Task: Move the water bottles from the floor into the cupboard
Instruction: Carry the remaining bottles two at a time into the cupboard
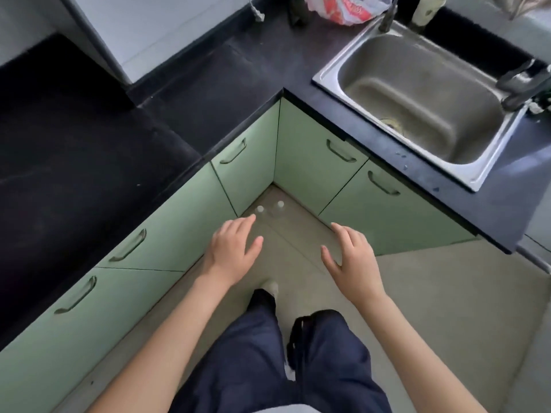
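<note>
- Your left hand [231, 245] and right hand [351, 257] hang flat with fingers spread, holding nothing.
- Two clear plastic water bottles [269, 208] with white caps stand on the grey floor [447, 308], in the corner by the shut green cupboard doors [310, 165].

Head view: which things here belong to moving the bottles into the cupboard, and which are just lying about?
Job: left water bottle and right water bottle, on the floor; green cupboard, doors shut; left hand, right hand, both empty.
Lying about: sink, plastic bag, tap.
</note>
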{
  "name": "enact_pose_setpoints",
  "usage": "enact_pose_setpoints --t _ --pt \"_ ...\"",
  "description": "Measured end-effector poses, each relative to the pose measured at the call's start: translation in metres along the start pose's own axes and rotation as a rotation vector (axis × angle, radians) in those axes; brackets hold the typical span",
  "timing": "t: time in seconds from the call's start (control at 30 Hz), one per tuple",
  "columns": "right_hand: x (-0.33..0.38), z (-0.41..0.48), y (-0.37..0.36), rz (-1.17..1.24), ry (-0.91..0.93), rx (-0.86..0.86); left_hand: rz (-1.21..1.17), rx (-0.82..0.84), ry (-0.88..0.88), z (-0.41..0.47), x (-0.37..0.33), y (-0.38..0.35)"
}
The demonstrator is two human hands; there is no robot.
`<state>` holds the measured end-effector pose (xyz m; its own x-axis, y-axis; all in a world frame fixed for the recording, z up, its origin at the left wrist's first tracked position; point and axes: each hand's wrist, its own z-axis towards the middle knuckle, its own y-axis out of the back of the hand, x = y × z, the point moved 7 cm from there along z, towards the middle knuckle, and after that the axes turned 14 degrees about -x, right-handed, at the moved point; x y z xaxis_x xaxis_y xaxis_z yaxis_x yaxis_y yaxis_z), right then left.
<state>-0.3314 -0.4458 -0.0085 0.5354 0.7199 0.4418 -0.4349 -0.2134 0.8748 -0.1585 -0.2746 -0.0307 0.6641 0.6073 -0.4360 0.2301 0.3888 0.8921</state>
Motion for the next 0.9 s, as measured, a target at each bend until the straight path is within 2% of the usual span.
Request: enact_pose_setpoints --t 0.13,0.27,0.4,0.53,0.67,0.77,0.9 --pt "-0.017 0.062 -0.038 0.013 0.063 0.047 -0.004 -0.091 0.096 0.041 0.008 -0.022" --pt "-0.053 0.1 -0.118 0.025 0.139 0.103 -0.031 -0.18 0.235 0.056 0.047 -0.09" --pt "-0.116 0.112 -0.243 0.038 0.169 0.13 -0.017 -0.221 0.323 0.067 0.115 -0.21" --pt "-0.19 0.113 -0.382 0.08 0.19 0.114 0.016 -0.13 0.38 0.072 0.193 -0.363" --pt "-0.258 0.102 -0.518 0.054 0.23 0.142 0.052 -0.082 0.356 0.067 0.259 -0.5" --pt "-0.298 0.091 -0.603 0.034 0.225 0.156 0.106 -0.045 0.339 0.061 0.303 -0.579" --pt "-0.327 0.091 -0.687 0.002 0.278 0.162 0.176 0.014 0.33 0.068 0.351 -0.649"
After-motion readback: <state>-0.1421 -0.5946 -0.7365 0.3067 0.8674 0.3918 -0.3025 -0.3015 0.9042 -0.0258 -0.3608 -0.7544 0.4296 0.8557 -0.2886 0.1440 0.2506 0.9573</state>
